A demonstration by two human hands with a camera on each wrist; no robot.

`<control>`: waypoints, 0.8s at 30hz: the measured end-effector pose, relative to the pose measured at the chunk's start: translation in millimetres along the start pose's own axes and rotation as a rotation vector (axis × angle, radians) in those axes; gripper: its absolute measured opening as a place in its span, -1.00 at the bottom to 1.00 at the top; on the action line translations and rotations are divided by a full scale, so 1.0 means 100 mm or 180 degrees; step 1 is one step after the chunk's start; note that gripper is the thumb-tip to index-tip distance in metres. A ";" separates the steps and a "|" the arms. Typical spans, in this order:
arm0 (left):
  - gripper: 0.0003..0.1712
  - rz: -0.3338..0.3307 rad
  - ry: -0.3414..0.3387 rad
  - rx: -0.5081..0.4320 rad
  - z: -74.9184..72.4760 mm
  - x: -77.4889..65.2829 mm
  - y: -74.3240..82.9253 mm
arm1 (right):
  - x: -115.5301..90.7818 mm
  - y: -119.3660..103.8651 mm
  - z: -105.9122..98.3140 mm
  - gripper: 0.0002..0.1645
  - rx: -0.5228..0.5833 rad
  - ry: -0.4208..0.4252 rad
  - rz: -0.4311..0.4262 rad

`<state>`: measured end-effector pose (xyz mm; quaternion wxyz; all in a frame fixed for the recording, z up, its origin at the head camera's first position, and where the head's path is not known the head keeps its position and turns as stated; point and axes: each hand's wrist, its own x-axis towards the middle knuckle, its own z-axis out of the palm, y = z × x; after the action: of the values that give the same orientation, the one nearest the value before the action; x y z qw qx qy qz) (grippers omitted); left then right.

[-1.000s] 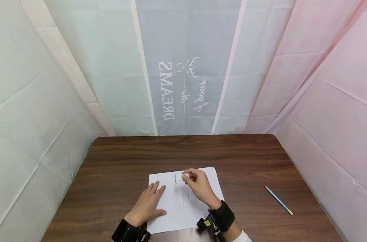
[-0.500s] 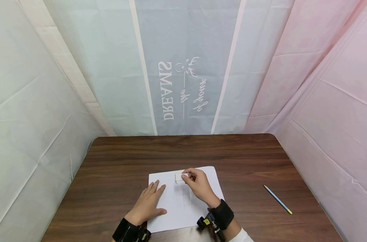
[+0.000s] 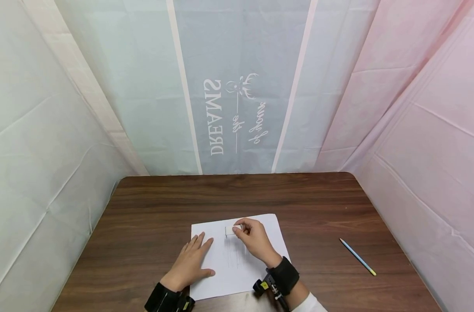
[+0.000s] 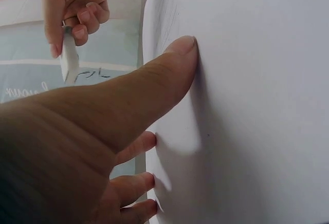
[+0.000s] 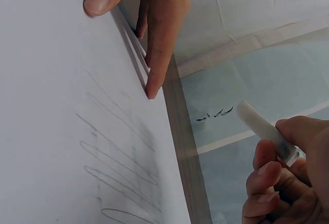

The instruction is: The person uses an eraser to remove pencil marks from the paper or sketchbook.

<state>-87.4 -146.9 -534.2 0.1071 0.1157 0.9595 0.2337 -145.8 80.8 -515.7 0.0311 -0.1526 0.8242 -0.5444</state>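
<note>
A white sheet of paper (image 3: 240, 277) lies on the table with faint pencil strokes (image 5: 118, 167) over its middle. My left hand (image 3: 191, 262) rests on its left side, fingers spread and thumb (image 4: 175, 70) out on the sheet. Over the far part of the paper my right hand (image 3: 256, 240) pinches a white block-shaped eraser (image 5: 264, 126) between thumb and fingers. The eraser is raised off the sheet in the wrist views, where small dark marks (image 5: 216, 114) show beyond its end. Part of the eraser is hidden behind the right fingers.
A blue pencil (image 3: 357, 257) with a yellow end lies on the brown wooden table (image 3: 155, 208), to the right of the paper. Behind the table hangs a pale printed curtain (image 3: 151, 86), and more curtain encloses both sides.
My right hand, still pinching the eraser, has come very slightly nearer the body. My left hand has stayed in place on the paper.
</note>
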 end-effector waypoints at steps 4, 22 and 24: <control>0.06 0.0016 0.0018 0.0009 0.00 -0.01 -0.01 | 0.01 0.03 0.02 -0.80 -0.0156 -0.0006 -0.0041; 0.06 0.0093 0.0026 -0.0006 0.01 0.00 -0.04 | 0.04 0.10 0.15 -0.85 -0.0514 -0.0121 -0.0003; 0.06 0.0102 0.0029 0.0000 0.01 0.00 -0.04 | 0.04 0.10 0.15 -0.86 -0.0527 -0.0123 0.0007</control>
<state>-87.7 -150.3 -536.7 0.0989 0.1300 0.9579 0.2359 -148.5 69.5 -530.5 0.0349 -0.1643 0.8658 -0.4713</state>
